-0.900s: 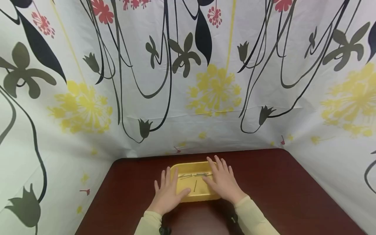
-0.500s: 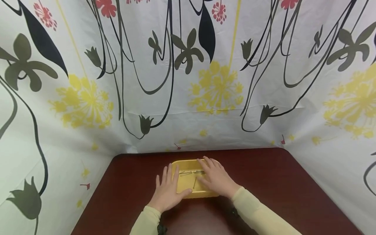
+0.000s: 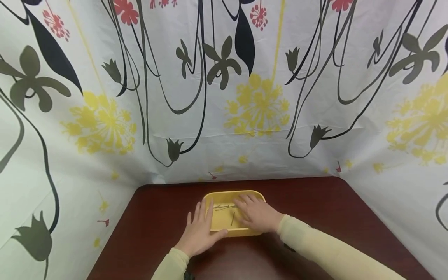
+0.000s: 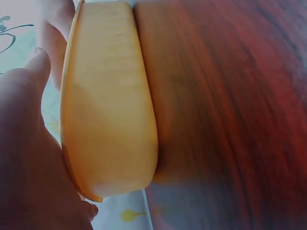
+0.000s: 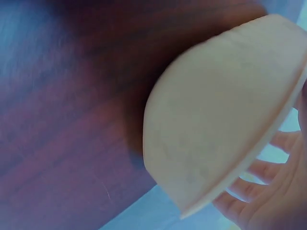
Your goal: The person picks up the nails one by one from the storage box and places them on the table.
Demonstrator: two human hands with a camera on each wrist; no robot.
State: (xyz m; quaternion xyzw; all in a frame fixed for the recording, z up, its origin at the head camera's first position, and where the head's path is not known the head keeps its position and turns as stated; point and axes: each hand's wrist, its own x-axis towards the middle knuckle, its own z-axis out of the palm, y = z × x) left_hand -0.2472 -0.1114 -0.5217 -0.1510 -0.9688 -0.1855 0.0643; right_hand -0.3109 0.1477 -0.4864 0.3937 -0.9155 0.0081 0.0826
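A yellow tray (image 3: 218, 222) stands on the dark red table, with several thin metal pieces (image 3: 221, 207) near its far side and one lone piece (image 3: 232, 218) lying nearer the middle. My left hand (image 3: 198, 234) rests along the tray's left rim, fingers straight, thumb at the near edge. Over the tray's right part, my right hand (image 3: 259, 215) reaches in with its fingers extended above the metal pieces; its fingertips hide some of them, and I cannot tell whether they touch. In the right wrist view, the fingers (image 5: 247, 189) spread beyond the tray's rim (image 5: 240, 165).
The table (image 3: 168, 210) extends around the tray on all sides. A white cloth (image 3: 224, 147) with flower patterns hangs behind it and along both sides.
My right hand has moved left and inward from the tray's right rim to over the metal pieces, its forearm now slanting more from the right. My left hand has stayed nearly still.
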